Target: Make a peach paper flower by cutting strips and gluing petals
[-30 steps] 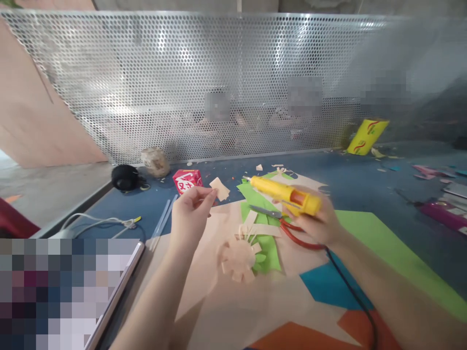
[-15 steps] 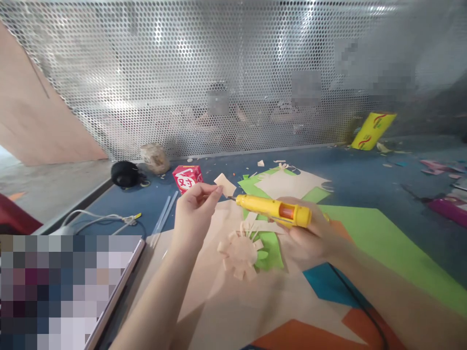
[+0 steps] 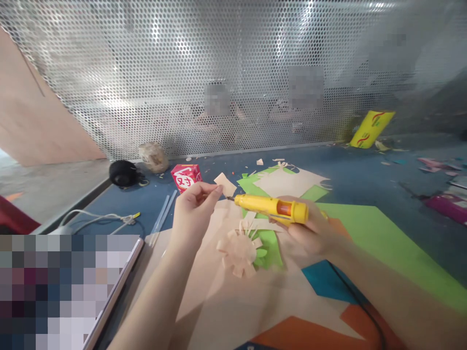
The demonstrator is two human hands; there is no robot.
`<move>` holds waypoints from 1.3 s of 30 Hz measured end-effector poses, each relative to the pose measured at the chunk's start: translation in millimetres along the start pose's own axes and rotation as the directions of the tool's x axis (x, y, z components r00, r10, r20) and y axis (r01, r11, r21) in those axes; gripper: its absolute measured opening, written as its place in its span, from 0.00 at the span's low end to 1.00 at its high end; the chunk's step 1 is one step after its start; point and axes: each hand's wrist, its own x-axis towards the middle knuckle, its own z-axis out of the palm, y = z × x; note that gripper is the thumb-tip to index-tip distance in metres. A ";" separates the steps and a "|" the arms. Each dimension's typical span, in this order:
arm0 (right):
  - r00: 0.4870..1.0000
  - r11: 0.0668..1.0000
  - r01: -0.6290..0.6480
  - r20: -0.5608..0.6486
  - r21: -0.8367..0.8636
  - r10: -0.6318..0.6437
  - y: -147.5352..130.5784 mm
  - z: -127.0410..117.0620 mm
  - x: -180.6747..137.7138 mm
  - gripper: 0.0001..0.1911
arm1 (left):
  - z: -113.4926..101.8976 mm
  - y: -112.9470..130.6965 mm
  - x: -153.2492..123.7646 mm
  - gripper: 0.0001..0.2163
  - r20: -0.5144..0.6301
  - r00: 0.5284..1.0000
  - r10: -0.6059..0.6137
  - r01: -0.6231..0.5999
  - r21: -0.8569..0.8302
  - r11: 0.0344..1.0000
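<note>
paper scrap: small beige cutout (image 3: 225,184) pinched at its lower corner by the left hand (image 3: 193,214), held up off the table so the edge facing the other hand is free

glue gun: yellow glue gun (image 3: 272,208) gripped in the right hand (image 3: 310,232), fist closed round the handle end, lying nearly level with its nozzle right at the scrap's lower edge. Touching or just shy, can't say, too small to see

cord: black cord (image 3: 355,296) trails back from the right hand along the forearm

flower shape: beige paper flower (image 3: 238,250) lies flat just below and between both hands, half over a green sheet (image 3: 269,247)

more paper: big beige sheet (image 3: 233,311) under both forearms, blue piece (image 3: 324,282) and orange piece (image 3: 292,338) nearer the body, wide green sheet (image 3: 386,248) out past the right hand

glue sticks: couple of clear glue sticks (image 3: 163,215) lie left of the left hand

box: little red carton (image 3: 187,177) stands beyond the left hand, closed, so no idea what's inside

far stuff: black round thing (image 3: 123,173) and a lumpy beige object (image 3: 153,156) by the mesh panel (image 3: 204,73), white cable (image 3: 98,221) well left
</note>
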 end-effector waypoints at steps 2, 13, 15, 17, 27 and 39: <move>1.000 1.000 0.009 -0.001 0.009 -0.009 -0.3 -0.1 0.3 0.09 | 0.3 -0.2 0.2 0.08 0.005 1.000 0.001 -0.001 -0.001 1.000; 0.999 0.999 -0.031 0.012 0.018 0.031 3.7 -0.2 -2.2 0.09 | -0.3 1.0 -1.9 0.08 0.009 1.000 -0.011 0.011 -0.015 1.000; 0.999 0.999 -0.039 0.008 0.019 0.039 5.4 -0.4 -2.6 0.09 | -0.3 1.0 -1.9 0.08 0.014 1.000 -0.006 0.006 -0.014 1.000; 0.999 0.999 -0.043 -0.009 0.004 0.043 6.9 -0.5 -2.6 0.08 | -0.4 1.0 -2.0 0.08 0.019 1.000 0.000 0.000 -0.012 1.000; 0.997 0.999 0.044 -0.069 0.018 -0.043 1.4 -2.2 1.5 0.10 | -0.6 1.3 -1.0 0.07 -0.005 1.000 -0.004 0.004 0.001 1.000; 0.992 0.986 -0.099 -0.097 -0.134 0.086 3.0 -9.5 7.3 0.07 | -0.2 3.3 2.2 0.07 -0.037 0.999 0.016 -0.022 -0.160 0.987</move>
